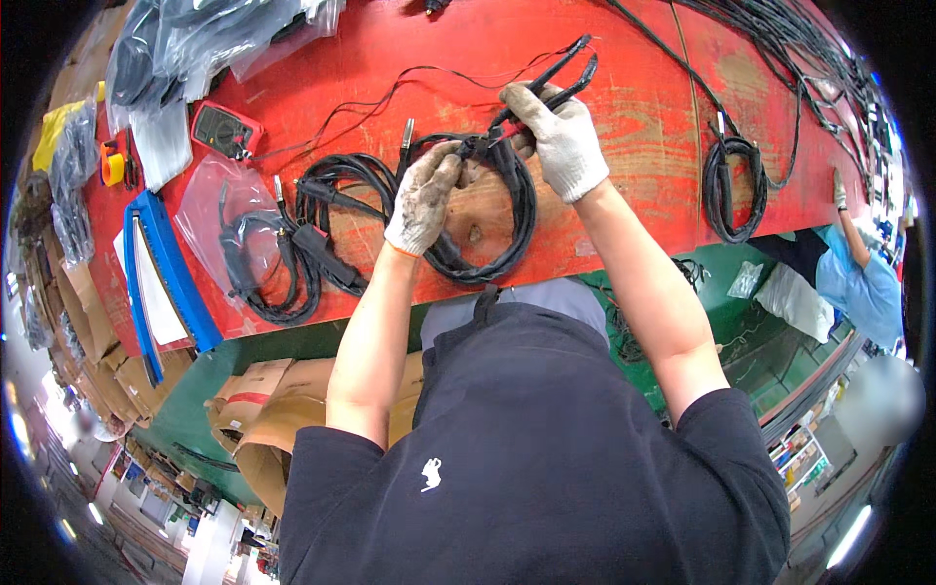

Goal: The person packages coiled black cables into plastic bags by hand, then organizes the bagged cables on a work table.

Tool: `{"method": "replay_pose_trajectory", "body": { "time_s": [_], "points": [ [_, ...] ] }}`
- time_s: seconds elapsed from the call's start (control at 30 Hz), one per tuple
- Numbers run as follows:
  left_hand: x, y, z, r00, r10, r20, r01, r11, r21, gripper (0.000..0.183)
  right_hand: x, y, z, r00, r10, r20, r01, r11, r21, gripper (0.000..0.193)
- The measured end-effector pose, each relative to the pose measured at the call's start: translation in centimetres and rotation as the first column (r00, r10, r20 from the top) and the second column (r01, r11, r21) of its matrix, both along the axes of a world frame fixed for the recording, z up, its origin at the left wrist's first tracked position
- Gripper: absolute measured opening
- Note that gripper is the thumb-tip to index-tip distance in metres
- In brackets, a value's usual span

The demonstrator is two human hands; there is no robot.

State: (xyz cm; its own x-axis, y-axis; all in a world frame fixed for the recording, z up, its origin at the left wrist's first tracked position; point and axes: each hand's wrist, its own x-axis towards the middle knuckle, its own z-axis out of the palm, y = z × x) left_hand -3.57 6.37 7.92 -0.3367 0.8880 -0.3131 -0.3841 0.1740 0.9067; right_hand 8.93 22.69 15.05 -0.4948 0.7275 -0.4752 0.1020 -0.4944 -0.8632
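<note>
My left hand [424, 197], in a worn white work glove, is closed around part of a coiled black cable [525, 216], near its connector [476, 146]. In my gloved right hand [564, 139] are two dark test probes [573, 73], pinched so their back ends stick up past the fingers. The probes' front ends point down at the connector; whether they touch it I cannot tell. Thin leads run from them across the bench to a red multimeter [226, 130]. More black cable coils [341, 185] lie just left of my left hand.
On the red bench [624, 205], a clear bag [219, 195] partly covers more cable. A blue tray [166, 263] holds white sheets. Plastic bags [210, 49] lie at the back left. Another coil [733, 190] sits at the right, near a co-worker in blue [863, 283].
</note>
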Motion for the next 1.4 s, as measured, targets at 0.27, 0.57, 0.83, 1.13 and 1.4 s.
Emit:
{"method": "replay_pose_trajectory", "body": {
  "time_s": [0.27, 0.57, 0.83, 1.13, 1.4],
  "points": [
    [0.3, 0.5, 1.8, 0.999, -0.034, -0.001, 0.034, 0.996, -0.079, 0.031, -0.5, -0.1, 0.1, 0.999, 0.012, 0.040, -0.013, 0.999, 0.032, 0.021],
    [0.4, 0.6, 0.2, 1.000, -0.022, 0.013, 0.021, 1.000, 0.013, 0.032, -0.5, -0.3, 0.5, 0.999, -0.034, 0.023, 0.034, 0.999, 0.012, 0.022],
    [0.4, 0.9, 0.7, 0.999, -0.037, 0.019, 0.037, 0.999, 0.023, 0.033, -0.2, 0.2, 0.5, 0.999, 0.034, 0.023, -0.035, 0.998, 0.059, 0.022],
    [0.4, 1.0, 0.9, 0.997, -0.042, 0.062, 0.039, 0.998, 0.055, 0.033, -0.5, 0.7, 1.5, 0.992, 0.077, 0.097, -0.086, 0.992, 0.092, 0.023],
    [1.2, 1.2, 1.0, 0.996, -0.005, 0.088, 0.002, 0.999, 0.038, 0.032, -0.1, -0.1, 0.9, 0.996, 0.062, 0.066, -0.069, 0.993, 0.100, 0.022]
  ]
}}
